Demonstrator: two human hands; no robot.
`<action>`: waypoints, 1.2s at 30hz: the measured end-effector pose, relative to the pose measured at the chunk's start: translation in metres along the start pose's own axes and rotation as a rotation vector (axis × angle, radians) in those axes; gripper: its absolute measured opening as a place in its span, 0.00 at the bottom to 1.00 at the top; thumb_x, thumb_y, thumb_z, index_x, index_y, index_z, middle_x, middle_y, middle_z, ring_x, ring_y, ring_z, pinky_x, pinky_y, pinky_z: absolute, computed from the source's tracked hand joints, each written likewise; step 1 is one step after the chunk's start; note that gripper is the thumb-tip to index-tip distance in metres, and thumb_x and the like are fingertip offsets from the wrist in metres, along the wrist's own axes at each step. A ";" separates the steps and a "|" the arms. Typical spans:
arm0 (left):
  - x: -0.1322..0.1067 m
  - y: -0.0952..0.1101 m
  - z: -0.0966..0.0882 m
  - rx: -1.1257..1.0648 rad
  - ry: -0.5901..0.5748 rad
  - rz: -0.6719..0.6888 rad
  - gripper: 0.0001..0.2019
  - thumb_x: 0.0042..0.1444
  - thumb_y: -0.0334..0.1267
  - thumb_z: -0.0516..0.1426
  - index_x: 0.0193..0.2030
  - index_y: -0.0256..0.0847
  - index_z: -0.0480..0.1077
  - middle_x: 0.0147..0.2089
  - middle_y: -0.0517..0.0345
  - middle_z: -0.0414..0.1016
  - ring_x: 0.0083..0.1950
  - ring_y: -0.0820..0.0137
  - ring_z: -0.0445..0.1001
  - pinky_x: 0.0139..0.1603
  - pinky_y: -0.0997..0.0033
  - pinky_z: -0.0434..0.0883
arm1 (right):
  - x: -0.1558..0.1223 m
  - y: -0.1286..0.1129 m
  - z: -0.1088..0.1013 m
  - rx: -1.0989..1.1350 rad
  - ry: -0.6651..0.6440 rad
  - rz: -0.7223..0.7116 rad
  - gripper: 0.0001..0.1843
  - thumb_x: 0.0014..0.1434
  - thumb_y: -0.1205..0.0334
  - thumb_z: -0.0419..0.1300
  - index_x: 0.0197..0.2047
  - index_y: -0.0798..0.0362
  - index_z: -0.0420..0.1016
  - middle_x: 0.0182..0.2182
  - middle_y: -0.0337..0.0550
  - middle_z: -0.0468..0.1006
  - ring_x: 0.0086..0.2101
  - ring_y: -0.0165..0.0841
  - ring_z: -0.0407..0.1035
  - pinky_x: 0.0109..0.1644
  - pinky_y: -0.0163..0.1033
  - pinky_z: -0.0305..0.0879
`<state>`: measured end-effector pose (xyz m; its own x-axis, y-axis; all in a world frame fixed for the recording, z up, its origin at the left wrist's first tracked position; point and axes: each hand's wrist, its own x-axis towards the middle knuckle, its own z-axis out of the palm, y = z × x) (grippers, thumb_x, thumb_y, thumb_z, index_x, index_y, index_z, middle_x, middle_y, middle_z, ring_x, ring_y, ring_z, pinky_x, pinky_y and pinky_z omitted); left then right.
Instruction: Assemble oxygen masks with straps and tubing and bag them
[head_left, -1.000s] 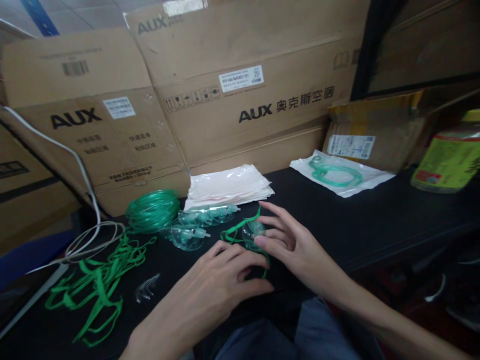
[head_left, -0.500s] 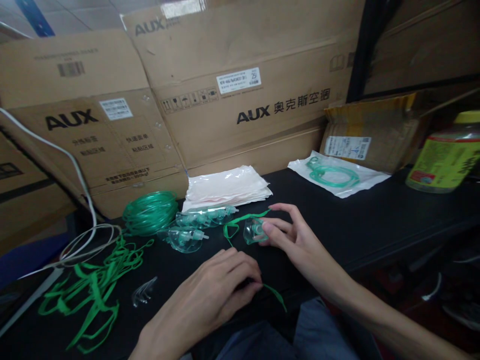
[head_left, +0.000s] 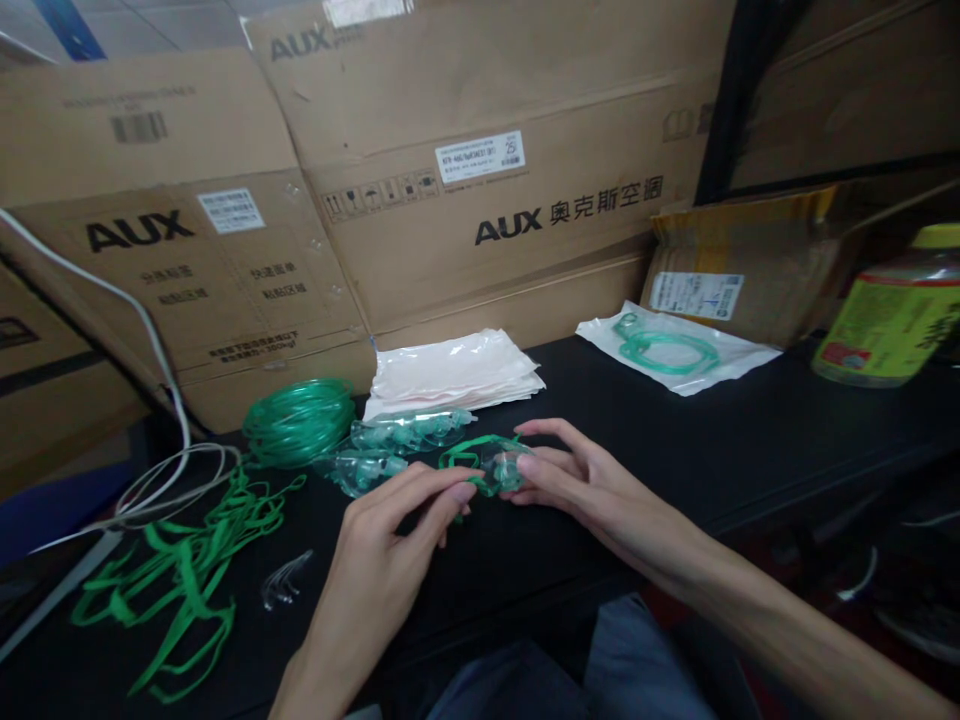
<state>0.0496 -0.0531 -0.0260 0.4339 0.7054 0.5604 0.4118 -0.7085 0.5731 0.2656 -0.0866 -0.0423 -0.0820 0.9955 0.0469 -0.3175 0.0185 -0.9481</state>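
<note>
My right hand (head_left: pixel 574 470) is closed on a clear green oxygen mask (head_left: pixel 501 466), gripping its right side just above the black table. A green elastic strap (head_left: pixel 459 452) loops behind and left of the mask. Between thumb and fingertips, my left hand (head_left: pixel 409 510) pinches part of that strap close to the mask's left edge; my fingers hide the strap's end. Several more oxygen masks (head_left: pixel 412 432) lie beyond my left hand. At the left is a tangle of loose green straps (head_left: pixel 184 575), with a few thin metal strips (head_left: pixel 286 580) beside it.
Coiled green tubing (head_left: pixel 300 422) sits at the back left, beside a stack of white pouches (head_left: pixel 454 372). A pouch with green tubing (head_left: pixel 675 350) lies back right, near a yellow-labelled jar (head_left: pixel 889 315). Cardboard boxes (head_left: pixel 495 140) wall off the back. A white cable (head_left: pixel 161 350) hangs left.
My left hand has moved up and forward to the mask, bringing the strap's end with it. The mask has shifted slightly left in my right hand.
</note>
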 end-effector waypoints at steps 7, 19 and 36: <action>-0.004 -0.003 -0.001 -0.015 0.047 -0.048 0.09 0.65 0.38 0.60 0.48 0.44 0.81 0.30 0.62 0.78 0.28 0.74 0.72 0.30 0.77 0.69 | 0.005 0.009 -0.007 -0.022 -0.086 -0.020 0.34 0.50 0.60 0.76 0.56 0.50 0.66 0.41 0.41 0.82 0.39 0.33 0.79 0.47 0.41 0.74; -0.006 -0.002 -0.001 0.063 -0.039 0.019 0.06 0.65 0.38 0.60 0.41 0.44 0.81 0.30 0.61 0.74 0.30 0.73 0.70 0.31 0.75 0.65 | 0.003 0.004 -0.004 -0.068 -0.168 -0.023 0.34 0.56 0.54 0.72 0.60 0.53 0.61 0.32 0.37 0.80 0.31 0.30 0.75 0.37 0.36 0.68; -0.006 0.000 0.002 0.113 0.004 0.129 0.05 0.63 0.31 0.61 0.39 0.43 0.79 0.27 0.66 0.65 0.27 0.76 0.65 0.31 0.76 0.63 | 0.005 0.008 -0.008 -0.107 -0.192 -0.031 0.34 0.56 0.52 0.72 0.59 0.54 0.63 0.31 0.36 0.78 0.29 0.28 0.74 0.34 0.34 0.66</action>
<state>0.0489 -0.0571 -0.0304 0.4862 0.6082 0.6274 0.4401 -0.7908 0.4255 0.2702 -0.0806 -0.0518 -0.2554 0.9586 0.1258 -0.2217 0.0685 -0.9727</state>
